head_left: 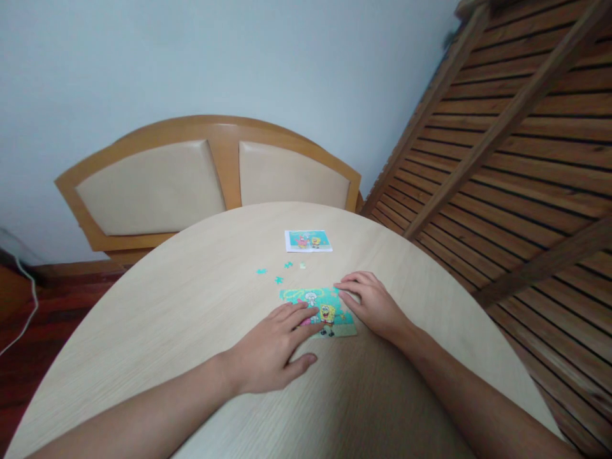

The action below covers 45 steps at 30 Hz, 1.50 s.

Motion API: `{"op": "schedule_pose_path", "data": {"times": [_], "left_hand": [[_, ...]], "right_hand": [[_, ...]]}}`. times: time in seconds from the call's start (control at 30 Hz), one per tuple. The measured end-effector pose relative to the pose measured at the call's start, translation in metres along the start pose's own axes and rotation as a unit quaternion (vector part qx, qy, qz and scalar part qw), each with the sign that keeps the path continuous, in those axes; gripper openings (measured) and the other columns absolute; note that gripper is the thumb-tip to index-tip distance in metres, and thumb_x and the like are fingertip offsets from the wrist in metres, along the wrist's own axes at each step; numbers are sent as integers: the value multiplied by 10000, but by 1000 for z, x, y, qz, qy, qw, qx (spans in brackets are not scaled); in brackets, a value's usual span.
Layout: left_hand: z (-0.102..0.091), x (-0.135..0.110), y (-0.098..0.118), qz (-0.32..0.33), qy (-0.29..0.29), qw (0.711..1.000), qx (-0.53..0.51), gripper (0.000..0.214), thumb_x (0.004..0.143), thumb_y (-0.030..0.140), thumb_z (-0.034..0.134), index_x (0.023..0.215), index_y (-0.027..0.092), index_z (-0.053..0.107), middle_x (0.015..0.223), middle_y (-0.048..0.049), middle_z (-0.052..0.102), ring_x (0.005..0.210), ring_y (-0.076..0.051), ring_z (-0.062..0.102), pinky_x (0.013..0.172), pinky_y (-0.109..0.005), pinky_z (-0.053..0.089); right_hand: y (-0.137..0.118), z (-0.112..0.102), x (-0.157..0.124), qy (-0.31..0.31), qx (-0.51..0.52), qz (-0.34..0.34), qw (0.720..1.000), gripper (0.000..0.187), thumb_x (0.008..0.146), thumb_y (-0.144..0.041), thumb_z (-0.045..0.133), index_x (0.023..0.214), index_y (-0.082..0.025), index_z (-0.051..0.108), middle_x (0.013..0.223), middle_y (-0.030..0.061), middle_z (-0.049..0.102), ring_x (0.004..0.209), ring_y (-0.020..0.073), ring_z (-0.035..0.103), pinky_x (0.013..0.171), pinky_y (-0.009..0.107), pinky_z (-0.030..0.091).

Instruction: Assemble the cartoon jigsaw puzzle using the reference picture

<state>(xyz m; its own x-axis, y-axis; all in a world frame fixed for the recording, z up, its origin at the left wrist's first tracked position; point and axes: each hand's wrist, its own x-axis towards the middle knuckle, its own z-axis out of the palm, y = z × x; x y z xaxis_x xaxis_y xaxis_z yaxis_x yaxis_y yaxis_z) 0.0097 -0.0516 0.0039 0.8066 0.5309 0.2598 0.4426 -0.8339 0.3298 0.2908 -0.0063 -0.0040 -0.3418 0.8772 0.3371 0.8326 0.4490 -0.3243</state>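
The left hand (pixel 275 347) lies palm down with fingers loosely spread, their tips on the left part of a jigsaw puzzle (pixel 329 312), thumb well apart over the round table (pixel 201 306). Beyond it lie four loose pieces (pixel 279 280), three teal and one pale, then a picture card (pixel 308 241). The right hand (pixel 370 303) curves at the puzzle's upper right corner, thumb near index finger; whether they pinch a piece I cannot tell.

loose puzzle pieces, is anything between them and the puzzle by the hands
Nothing visible: only tabletop shows between the four loose pieces and the far edge of the puzzle. The left hand lies over its near left part; the right hand is at its far right corner.
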Motion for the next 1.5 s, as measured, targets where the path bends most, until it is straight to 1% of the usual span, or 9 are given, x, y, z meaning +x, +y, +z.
{"op": "schedule_pose_path", "data": {"times": [0.13,0.27,0.47,0.63,0.77,0.9,1.17,1.37,1.5], "left_hand": [[0,0,0,4,-6,1000,-2,537,953,346,575,1466,230,465,1513,-115,473,1406,-322,429,1172,-537,337],[0,-1,0,-2,-13,1000,1,539,954,342,572,1471,234,463,1529,-116,457,1411,-331,425,1174,-557,329],[-1,-1,1,-12,-40,999,20,539,974,352,546,1489,232,442,1555,-110,425,1433,-326,398,1184,-557,319],[1,-2,-1,-6,-32,999,16,555,972,347,556,1501,242,427,1563,-113,412,1442,-327,384,1187,-557,313],[0,-1,-1,-4,-26,1000,7,543,967,331,563,1489,237,444,1556,-114,424,1437,-330,393,1187,-558,313],[-1,-1,-1,-5,-34,999,10,543,968,337,563,1488,229,447,1562,-118,415,1439,-336,389,1191,-561,307],[1,-1,-1,-11,-41,999,13,548,981,344,545,1507,252,422,1577,-94,396,1455,-313,370,1206,-531,298],[0,-1,0,-11,-32,999,0,531,972,324,556,1486,243,448,1570,-97,407,1451,-322,376,1199,-544,307],[0,-1,0,-12,-38,999,6,541,976,330,551,1498,244,435,1576,-100,397,1457,-322,365,1204,-544,299]], "right_hand": [[4,4,4,20,7,31,999,220,944,-304,586,1034,-264,783,1100,85,694,1076,261,574,983,443,442],[6,4,4,21,16,25,999,209,938,-315,601,1038,-281,781,1108,79,690,1085,263,570,980,444,430],[10,-1,1,39,-5,68,997,208,928,-283,588,1005,-276,782,1109,75,695,1078,267,574,977,452,424],[7,-1,1,23,2,62,998,200,925,-305,600,1004,-281,782,1141,78,689,1111,276,569,983,469,414],[2,2,1,12,35,56,998,194,924,-298,602,1002,-267,776,1149,82,685,1125,265,577,1006,463,409],[3,4,2,9,53,56,997,173,907,-315,628,1008,-257,755,1157,81,682,1142,264,580,1023,460,407],[4,4,1,4,62,91,994,95,864,-304,672,944,-256,689,1261,62,658,1236,289,534,1039,520,355],[2,0,3,20,79,82,993,113,834,-322,705,919,-250,685,1072,57,715,1153,290,572,1027,503,366],[0,0,6,26,124,86,988,111,872,-321,638,900,-234,700,977,61,720,1005,252,636,969,445,437]]}}
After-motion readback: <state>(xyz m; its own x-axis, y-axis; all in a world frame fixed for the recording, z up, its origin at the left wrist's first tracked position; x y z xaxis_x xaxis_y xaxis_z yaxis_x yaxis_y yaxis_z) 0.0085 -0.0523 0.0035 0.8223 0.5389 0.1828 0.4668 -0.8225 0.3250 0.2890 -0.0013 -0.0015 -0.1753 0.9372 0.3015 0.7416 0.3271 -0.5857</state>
